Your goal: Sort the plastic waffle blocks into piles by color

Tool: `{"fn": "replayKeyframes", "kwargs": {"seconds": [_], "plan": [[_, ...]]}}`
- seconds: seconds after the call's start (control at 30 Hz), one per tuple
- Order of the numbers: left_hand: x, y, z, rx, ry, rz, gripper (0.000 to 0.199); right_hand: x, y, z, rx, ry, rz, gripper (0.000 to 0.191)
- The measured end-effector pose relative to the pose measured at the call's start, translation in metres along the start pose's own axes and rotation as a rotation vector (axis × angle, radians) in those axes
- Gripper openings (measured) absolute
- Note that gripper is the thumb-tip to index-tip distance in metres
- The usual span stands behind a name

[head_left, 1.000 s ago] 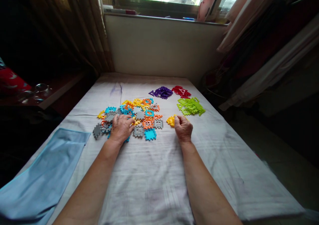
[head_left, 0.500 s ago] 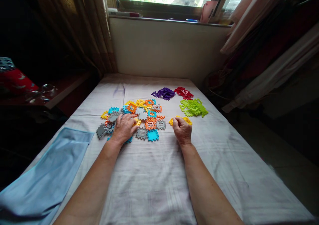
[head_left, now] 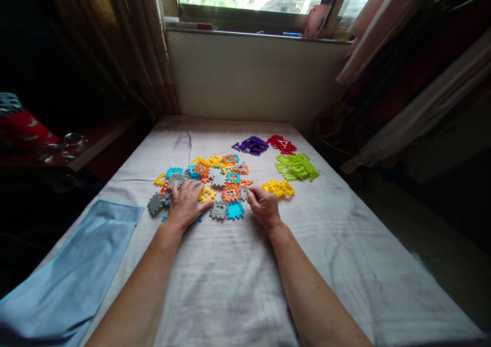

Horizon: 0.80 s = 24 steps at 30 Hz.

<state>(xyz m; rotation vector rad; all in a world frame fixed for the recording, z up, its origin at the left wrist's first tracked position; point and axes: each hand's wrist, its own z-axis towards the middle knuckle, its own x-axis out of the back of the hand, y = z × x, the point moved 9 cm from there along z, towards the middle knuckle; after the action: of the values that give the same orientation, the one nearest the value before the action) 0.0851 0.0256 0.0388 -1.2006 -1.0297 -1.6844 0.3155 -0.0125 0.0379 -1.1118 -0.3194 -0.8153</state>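
My left hand (head_left: 186, 202) lies with its fingers spread over the left part of a mixed heap of toothed, interlocking plastic tiles. A yellow tile (head_left: 207, 194) shows just beyond its thumb. My right hand (head_left: 264, 204) is at the heap's right edge, fingers curled together, partly covering a grey tile (head_left: 243, 193); whether it grips anything is hidden. Beside that lie an orange window tile (head_left: 230, 194), a blue tile (head_left: 235, 210) and a grey window tile (head_left: 218, 210). Just past my right hand sits a yellow tile pile (head_left: 280, 188).
Farther back are lime green tiles (head_left: 297, 167), purple tiles (head_left: 251, 145) and red tiles (head_left: 282, 144). A light blue cloth (head_left: 69, 275) is spread at the left on the sheet-covered surface (head_left: 230, 285). A curtain (head_left: 146, 55) hangs beside the window.
My right hand has moved left from the yellow pile to the mixed heap's edge, uncovering the yellow tiles. My left hand has shifted slightly, showing more of the yellow tile near its thumb.
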Motion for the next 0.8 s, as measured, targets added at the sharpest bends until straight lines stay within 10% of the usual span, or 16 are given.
{"fn": "replayKeyframes", "kwargs": {"seconds": [0.8], "plan": [[0.009, 0.007, 0.000, 0.020, 0.118, 0.065, 0.027, -0.012, -0.006, -0.003, 0.061, -0.065, -0.014, 0.023]]}}
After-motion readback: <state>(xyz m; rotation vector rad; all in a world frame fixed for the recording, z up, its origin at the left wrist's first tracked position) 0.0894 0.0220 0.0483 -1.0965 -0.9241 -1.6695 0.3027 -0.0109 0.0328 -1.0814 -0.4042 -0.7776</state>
